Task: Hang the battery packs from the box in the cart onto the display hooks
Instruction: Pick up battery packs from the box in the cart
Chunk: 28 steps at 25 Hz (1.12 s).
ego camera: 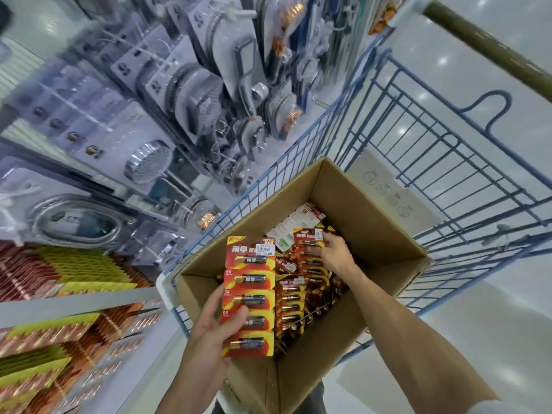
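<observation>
Head view: the left hand (209, 333), low in the middle of the frame, grips a strip (249, 294) of red battery packs by its lower part, thumb across the front, holding it upright over the box's near left corner. The right hand (334, 252) reaches into the open box (373, 234) at frame centre, fingers curled round a pack (307, 239) atop the heap of packs there. The box sits in a blue wire cart (433, 150). Hanging red and yellow packs (59, 282) fill the display at lower left.

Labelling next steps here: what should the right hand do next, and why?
Likely lift it out: the right hand pinches a battery pack inside the box, while the left hand holds a strip of packs above the box.
</observation>
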Available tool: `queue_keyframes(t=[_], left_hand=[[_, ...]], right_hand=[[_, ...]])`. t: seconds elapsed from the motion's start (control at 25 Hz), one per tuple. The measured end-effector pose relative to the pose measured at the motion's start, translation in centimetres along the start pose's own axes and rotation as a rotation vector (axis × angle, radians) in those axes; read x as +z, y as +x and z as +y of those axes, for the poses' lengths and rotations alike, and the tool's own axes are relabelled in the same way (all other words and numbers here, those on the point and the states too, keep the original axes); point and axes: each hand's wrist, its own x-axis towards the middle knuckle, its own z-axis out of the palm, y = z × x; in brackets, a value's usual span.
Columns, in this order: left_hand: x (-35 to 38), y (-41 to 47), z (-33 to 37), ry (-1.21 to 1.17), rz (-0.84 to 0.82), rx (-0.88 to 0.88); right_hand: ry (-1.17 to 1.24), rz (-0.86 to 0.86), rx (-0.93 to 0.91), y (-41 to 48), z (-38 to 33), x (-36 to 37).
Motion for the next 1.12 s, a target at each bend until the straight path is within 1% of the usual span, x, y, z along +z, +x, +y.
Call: queue_keyframes(t=[0.2, 0.36, 0.44, 0.56, 0.64, 0.72, 0.84, 0.96, 1.12], left_hand=[[-0.8, -2.7, 1.1, -0.064, 0.021, 0.087], [-2.9, -6.1, 2.1, -0.126, -0.019, 0.196], [-4.6, -8.6, 2.6, -0.159, -0.047, 0.247], [-8.8, -13.1, 3.0, -0.237, -0.046, 0.365], [-12.4, -16.3, 2.8, -0.267, -0.039, 0.461], [-16.5, -19.5, 2.4, -0.31, -0.021, 0.549], [-23.7, -24.7, 1.2, -0.365, 0.011, 0.662], [-30.7, -29.5, -1.0, -0.418, 0.106, 0.757], [-38.9, -35.5, -3.5, -0.566, 0.265, 0.832]], right_hand=[[0.447, -0.077, 0.056, -9.0, -4.9, -2.2], [0.653, -0.194, -0.031, -17.7, -9.4, -1.6], [0.687, -0.219, -0.079, -21.6, -11.3, -0.2], [0.673, -0.322, -0.158, -27.9, -14.2, 3.7], [0.65, -0.391, -0.172, -31.8, -15.6, 6.8], [0.596, -0.485, -0.203, -35.6, -16.6, 10.6], [0.471, -0.571, -0.234, -41.2, -16.9, 17.6], [0.368, -0.651, -0.232, -46.4, -16.8, 24.9], [0.248, -0.789, -0.263, -52.6, -17.6, 34.0]])
